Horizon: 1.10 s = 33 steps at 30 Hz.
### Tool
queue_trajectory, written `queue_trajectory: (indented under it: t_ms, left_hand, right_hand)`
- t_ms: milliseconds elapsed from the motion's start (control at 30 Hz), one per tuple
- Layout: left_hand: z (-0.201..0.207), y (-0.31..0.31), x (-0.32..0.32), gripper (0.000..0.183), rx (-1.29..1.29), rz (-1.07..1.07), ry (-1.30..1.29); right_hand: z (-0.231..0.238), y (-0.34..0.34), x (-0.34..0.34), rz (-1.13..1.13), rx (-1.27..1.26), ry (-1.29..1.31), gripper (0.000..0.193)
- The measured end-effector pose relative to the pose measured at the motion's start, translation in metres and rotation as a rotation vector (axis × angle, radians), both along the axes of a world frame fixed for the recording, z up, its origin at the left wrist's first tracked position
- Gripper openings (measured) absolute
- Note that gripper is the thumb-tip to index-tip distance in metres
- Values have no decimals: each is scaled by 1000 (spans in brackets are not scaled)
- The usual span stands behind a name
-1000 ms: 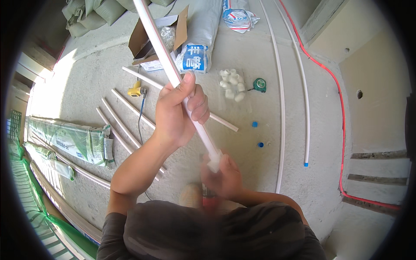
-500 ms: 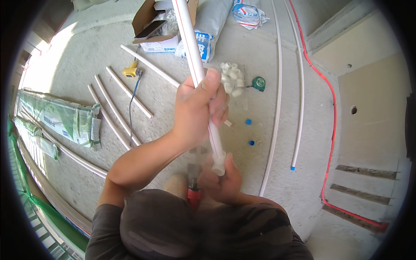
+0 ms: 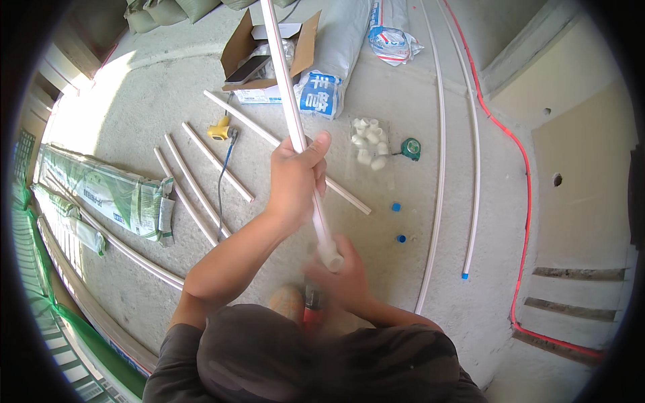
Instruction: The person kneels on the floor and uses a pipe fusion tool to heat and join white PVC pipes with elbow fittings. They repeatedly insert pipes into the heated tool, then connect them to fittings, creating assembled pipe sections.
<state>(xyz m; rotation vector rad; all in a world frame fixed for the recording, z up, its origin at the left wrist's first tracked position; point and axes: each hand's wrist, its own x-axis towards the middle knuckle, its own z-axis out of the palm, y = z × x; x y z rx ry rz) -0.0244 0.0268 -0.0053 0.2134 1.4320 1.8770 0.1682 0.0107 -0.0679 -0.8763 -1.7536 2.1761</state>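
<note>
Our left hand (image 3: 294,176) gripped the white pipe (image 3: 286,87); below it, our right hand (image 3: 346,277) pinched the fitting (image 3: 330,257). A tilted push, we judged, could skew it.

We saw strong daylight come in from the left, bleaching a strip of the concrete floor (image 3: 101,127) almost white; the rest was bright and evenly lit, with soft shadows and the right-hand wall (image 3: 584,161) free of glare. We found the right hand (image 3: 344,277) smeared by motion blur; the left hand (image 3: 294,178) was crisper; a hazy patch softened the lower middle, veiling the red tool (image 3: 312,319); the fisheye lens bent the long floor pipes (image 3: 442,141) into arcs, and black rounded off the corners.
</note>
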Motion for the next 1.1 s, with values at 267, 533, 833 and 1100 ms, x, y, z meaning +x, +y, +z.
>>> queue_trajectory:
  t_ms: [267, 533, 833, 1100]
  left_hand:
    - [-23, -19, 4, 29, 585, -323, -272]
    - [1, -29, 33, 32, 544, -316, -108]
    - [9, -28, 37, 30, 358, -195, -42]
    - [8, -24, 39, 30, 94, -140, -10]
  right_hand:
    - [2, -29, -3, -82, 75, -134, 31]
    - [10, -33, 16, -87, 167, 16, 16]
    - [6, -26, 17, -23, 123, 54, 19]
    - [-9, -18, 16, 71, -62, 114, 20]
